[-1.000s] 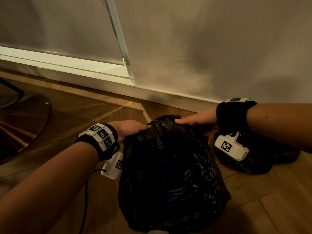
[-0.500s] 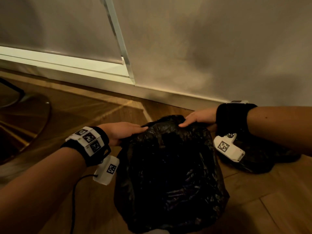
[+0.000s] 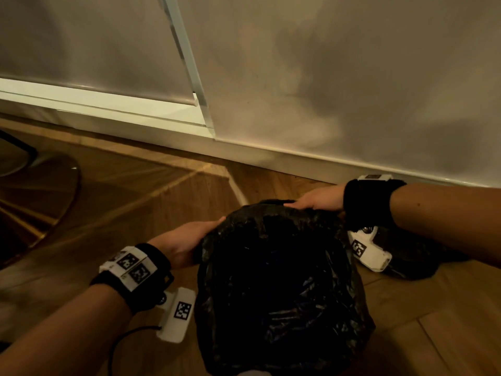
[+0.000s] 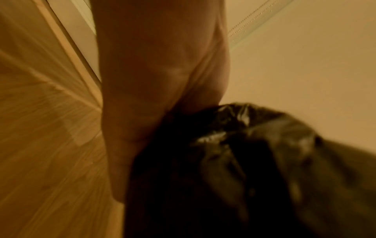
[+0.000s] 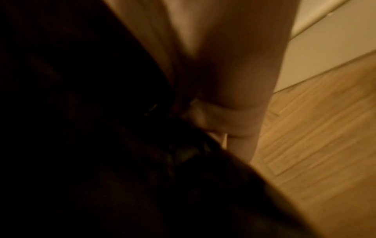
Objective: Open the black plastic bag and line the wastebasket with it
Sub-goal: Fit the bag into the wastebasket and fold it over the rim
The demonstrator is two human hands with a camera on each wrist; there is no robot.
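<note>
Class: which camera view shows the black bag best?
The head view: the whole bag shows, both hands at its top edge. The left wrist view gives a blurred, crumpled part; the right wrist view only a dark mass.

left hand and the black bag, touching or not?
Touching. In the head view the left hand lies on the left edge of the black bag. The left wrist view shows the plastic pressed right against the hand, no gap.

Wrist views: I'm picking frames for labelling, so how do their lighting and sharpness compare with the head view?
Head view: dim, warm, fairly sharp; crinkled black plastic bag shows glints. Left wrist view: motion-blurred, left hand soft. Right wrist view: blurred, the bag nearly featureless black.
</note>
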